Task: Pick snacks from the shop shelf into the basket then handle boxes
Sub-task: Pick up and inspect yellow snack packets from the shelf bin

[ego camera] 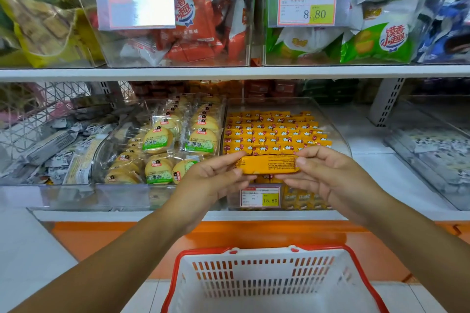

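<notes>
White red-rimmed basket [264, 256] nearest, low; above it, yellow snack packet [268, 164] pinched at either end by left hand [211, 180] and right hand [328, 175], before clear bin [339, 134] of matching packets.

The packet [268, 164] between the fingers [314, 151] is orange-yellow with fine red print. Beyond the fingers, wrappers [274, 132] show yellow with red-and-white spots. Left of the fingers, pale yellow biscuits [157, 140] carry green labels. Below, the basket [254, 277] is white, red-rimmed.

White shelf [368, 173] with clear snack bins [122, 195]
</notes>
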`<state>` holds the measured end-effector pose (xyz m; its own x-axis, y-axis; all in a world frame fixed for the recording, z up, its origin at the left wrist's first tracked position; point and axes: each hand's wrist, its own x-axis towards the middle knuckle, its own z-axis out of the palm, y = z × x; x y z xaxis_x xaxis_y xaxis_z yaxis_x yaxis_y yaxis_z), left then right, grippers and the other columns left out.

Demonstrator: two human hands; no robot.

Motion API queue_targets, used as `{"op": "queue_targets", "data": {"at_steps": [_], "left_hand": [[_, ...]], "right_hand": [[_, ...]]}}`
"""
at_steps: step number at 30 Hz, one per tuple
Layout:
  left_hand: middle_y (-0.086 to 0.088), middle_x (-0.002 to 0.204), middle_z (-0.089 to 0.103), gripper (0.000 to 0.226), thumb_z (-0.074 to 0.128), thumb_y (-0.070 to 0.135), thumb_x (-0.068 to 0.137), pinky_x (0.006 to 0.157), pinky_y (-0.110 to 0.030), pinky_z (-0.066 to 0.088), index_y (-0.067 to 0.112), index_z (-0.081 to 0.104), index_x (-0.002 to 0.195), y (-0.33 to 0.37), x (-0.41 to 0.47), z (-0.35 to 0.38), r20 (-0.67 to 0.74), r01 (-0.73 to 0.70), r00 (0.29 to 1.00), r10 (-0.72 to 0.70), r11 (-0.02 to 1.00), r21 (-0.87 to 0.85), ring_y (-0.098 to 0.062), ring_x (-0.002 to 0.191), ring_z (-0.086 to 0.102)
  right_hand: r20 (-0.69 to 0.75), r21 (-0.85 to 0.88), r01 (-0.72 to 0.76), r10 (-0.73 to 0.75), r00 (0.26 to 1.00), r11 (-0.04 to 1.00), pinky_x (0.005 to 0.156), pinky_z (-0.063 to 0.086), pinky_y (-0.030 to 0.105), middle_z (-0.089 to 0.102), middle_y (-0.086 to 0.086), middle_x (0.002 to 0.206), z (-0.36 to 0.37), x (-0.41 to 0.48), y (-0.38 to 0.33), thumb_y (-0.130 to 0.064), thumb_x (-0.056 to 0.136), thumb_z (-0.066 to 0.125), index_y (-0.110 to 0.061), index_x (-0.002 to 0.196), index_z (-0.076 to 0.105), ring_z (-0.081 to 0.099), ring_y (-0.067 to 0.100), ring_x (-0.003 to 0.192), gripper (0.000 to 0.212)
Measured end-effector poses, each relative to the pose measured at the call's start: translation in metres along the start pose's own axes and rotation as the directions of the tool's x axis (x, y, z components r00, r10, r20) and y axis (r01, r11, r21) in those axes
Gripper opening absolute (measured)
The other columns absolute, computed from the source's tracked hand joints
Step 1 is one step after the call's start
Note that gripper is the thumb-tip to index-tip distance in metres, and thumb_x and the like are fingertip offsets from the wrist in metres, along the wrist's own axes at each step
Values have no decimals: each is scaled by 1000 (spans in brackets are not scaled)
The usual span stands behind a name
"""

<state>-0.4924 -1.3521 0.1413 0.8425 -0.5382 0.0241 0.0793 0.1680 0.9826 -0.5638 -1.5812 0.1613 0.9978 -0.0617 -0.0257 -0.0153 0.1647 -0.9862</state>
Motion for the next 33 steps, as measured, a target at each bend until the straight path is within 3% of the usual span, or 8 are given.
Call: {"op": "queue_targets", "data": {"at_steps": [6, 8, 11, 14, 17, 22, 29, 33], "left_hand": [[-11, 98, 76, 25, 57, 10, 95, 87, -39, 59, 8, 68, 117, -4, 0, -5, -131, -18, 991, 36, 991, 136, -26, 97, 73], [-10, 102, 75, 17, 58, 16, 96, 92, -49, 54, 10, 73, 100, -6, 0, -3, -161, -27, 986, 53, 987, 159, -27, 99, 72], [-12, 101, 72, 24, 57, 12, 97, 94, -42, 55, 15, 69, 77, -6, -1, 2, -209, -53, 974, 85, 987, 155, -28, 101, 70], [-24, 103, 67, 14, 56, 13, 98, 100, -60, 47, 8, 59, 85, -4, -4, 9, -238, -63, 967, 93, 989, 132, -26, 95, 73], [-13, 94, 73, 8, 57, 14, 98, 93, -71, 41, 8, 53, 95, -2, -6, 13, -249, -69, 963, 100, 989, 128, -26, 86, 75], [-11, 95, 75, 11, 59, 10, 96, 65, -30, 61, 17, 59, 105, 4, -8, 14, -254, -115, 958, 136, 989, 97, -25, 87, 74], [-9, 93, 75, 21, 68, 24, 83, 67, -27, 60, 15, 70, 101, 2, -2, 9, -264, -107, 956, 130, 989, 101, -24, 87, 74], [-8, 104, 75, 32, 75, 15, 75, 73, -31, 61, 13, 67, 106, 2, -2, 6, -222, -70, 971, 84, 995, 72, -25, 89, 74]], "right_hand": [[-36, -76, 35, -38, 999, 997, 75, 62, 31, 76, 12, 91, -2, -1, -1, -16, 77, 66, -6, 104, 57, 73, 34, 95, 30], [-88, -151, 55, -69, 994, 987, 82, 61, 36, 75, 12, 94, -1, 0, 1, -20, 76, 68, -7, 91, 59, 73, 31, 95, 22], [-134, -154, 75, -96, 986, 985, 89, 57, 35, 74, 2, 83, 2, 1, 3, -11, 86, 65, -7, 83, 59, 74, 21, 90, 8], [-148, -150, 51, -74, 986, 987, 93, 54, 41, 73, -4, 75, 4, 1, 5, -8, 94, 59, -6, 85, 58, 74, 18, 83, 9], [-174, -150, 75, -101, 980, 986, 85, 58, 41, 74, 10, 102, 7, 0, 4, -10, 93, 61, -11, 104, 57, 75, 29, 88, 12], [-178, -239, 147, -192, 965, 960, 74, 61, 38, 70, 12, 102, 12, -2, 3, -6, 95, 59, -9, 99, 56, 75, 31, 82, 6], [-117, -224, 96, -124, 985, 970, 83, 58, 35, 75, 5, 103, 12, -4, 2, -20, 76, 70, -12, 107, 61, 75, 25, 87, 33], [-115, -176, 75, -96, 989, 981, 86, 57, 37, 75, 5, 104, 7, -2, 3, -5, 85, 67, -12, 109, 62, 74, 27, 91, 25]]}}
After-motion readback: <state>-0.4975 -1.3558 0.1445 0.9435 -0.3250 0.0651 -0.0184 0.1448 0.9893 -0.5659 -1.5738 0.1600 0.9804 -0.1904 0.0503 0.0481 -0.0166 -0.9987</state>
